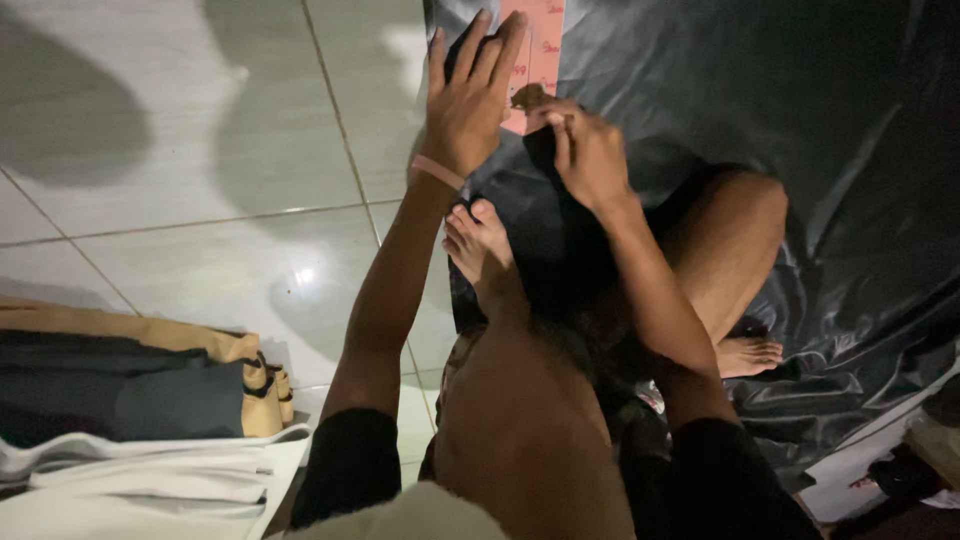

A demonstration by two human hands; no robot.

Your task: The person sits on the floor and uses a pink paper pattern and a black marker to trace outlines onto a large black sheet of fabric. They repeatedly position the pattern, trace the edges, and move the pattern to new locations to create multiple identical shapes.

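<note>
I sit on the floor with my legs folded, one foot (pixel 480 245) resting between my arms. A sheet of shiny black fabric (pixel 800 150) lies spread over the tiles in front of me. On its left edge lies a pink strip with markings (pixel 545 45). My left hand (pixel 468 100), with a pink band on the wrist, rests flat with spread fingers on the fabric edge beside the strip. My right hand (pixel 588 150) pinches a small brown piece (pixel 528 97) at the strip's lower end, over a dark fold of cloth.
White floor tiles (pixel 220 150) fill the left side. A stack of folded cloth in tan, dark grey and white (pixel 130 400) sits at the lower left. Assorted small items (pixel 900 470) lie at the lower right, past the fabric's edge.
</note>
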